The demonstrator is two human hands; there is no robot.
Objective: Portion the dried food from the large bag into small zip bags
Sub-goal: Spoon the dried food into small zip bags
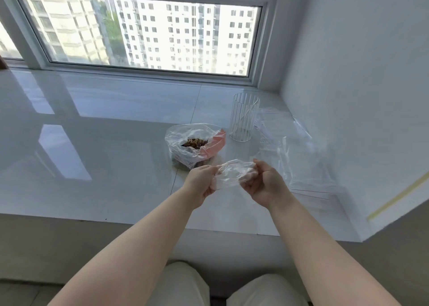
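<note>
Both hands up over the glossy white sill: left hand [201, 182] and right hand [264, 185] each pinch an end of a crinkled clear zip bag [234, 173]. Just beyond, the big bag [192, 140], soft plastic, mouth open, brown dried food [194, 143] inside. Ribbed clear cup [243, 117] beside it, flat bags [294, 152] right.

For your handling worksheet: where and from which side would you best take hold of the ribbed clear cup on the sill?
Probably take the ribbed clear cup around its straight side wall, about mid-height, coming from the near left. It stands upright, and loose empty zip bags crowd its right side. The large bag sits to its left, apart.
</note>
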